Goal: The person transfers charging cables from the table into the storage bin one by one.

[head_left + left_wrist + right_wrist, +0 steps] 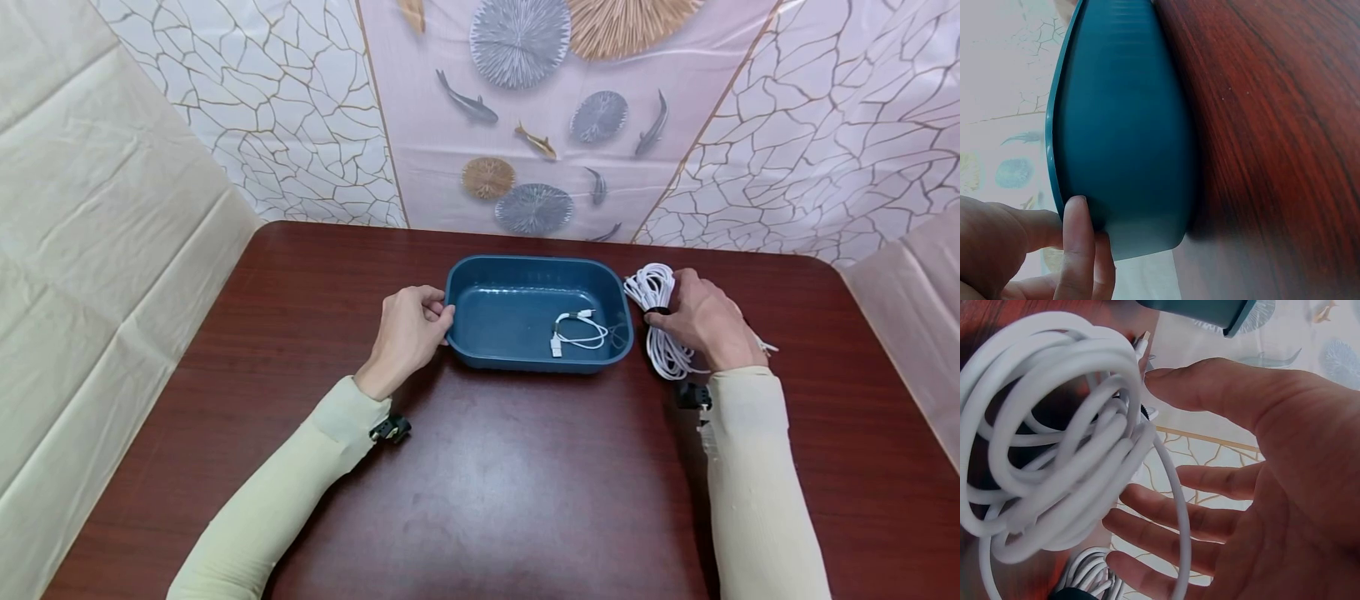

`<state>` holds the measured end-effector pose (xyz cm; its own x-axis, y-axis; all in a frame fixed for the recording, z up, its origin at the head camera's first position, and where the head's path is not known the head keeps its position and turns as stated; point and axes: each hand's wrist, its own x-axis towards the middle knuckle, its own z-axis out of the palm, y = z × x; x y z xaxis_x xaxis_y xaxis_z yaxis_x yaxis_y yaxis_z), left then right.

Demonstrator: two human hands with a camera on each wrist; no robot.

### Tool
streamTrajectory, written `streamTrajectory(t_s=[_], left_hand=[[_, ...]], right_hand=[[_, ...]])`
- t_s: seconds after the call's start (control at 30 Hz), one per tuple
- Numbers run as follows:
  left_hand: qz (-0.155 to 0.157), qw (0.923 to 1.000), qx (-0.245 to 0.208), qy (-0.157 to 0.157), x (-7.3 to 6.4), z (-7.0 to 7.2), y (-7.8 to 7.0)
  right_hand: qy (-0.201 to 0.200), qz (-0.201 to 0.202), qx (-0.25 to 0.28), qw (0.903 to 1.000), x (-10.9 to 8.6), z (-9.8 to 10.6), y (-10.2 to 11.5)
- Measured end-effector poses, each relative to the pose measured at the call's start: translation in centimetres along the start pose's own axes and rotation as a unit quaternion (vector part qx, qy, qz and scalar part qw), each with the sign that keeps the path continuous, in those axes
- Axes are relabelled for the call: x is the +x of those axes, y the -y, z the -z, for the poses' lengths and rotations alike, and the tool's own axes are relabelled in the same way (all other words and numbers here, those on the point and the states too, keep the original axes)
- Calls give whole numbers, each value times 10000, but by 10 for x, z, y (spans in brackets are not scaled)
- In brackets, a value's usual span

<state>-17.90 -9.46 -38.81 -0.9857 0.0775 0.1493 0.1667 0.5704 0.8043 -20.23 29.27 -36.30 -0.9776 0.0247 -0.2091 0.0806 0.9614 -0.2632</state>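
Note:
A blue rectangular plastic basin (517, 364) stands towards the back of the table. At its left end my left hand (408, 333) pinches the rim, with fingers against the outer wall (1125, 125) in the left wrist view. Inside the basin lies a short white USB cable (581, 342), loosely coiled. Just right of the basin is a long white cable bundle (663, 354) bound at its middle by a black tie (657, 312). My right hand (708, 321) is at the bundle's right side, thumb by the tie. In the right wrist view its fingers (1172, 534) are extended and spread beside the loops.
In the right wrist view another coiled cable (1094, 569) with a dark band shows at the bottom. A white cable end (767, 345) sticks out right of my right wrist. Patterned cloth (300, 108) hangs behind the dark red wooden table (480, 500).

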Motion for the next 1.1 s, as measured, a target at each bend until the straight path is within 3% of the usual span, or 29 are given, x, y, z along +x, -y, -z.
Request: streamTrajectory(t_s=[1.1], left_hand=[[24, 10000, -16, 14, 0, 0, -1]], right_hand=[[472, -156, -66, 9987, 0, -3, 1]])
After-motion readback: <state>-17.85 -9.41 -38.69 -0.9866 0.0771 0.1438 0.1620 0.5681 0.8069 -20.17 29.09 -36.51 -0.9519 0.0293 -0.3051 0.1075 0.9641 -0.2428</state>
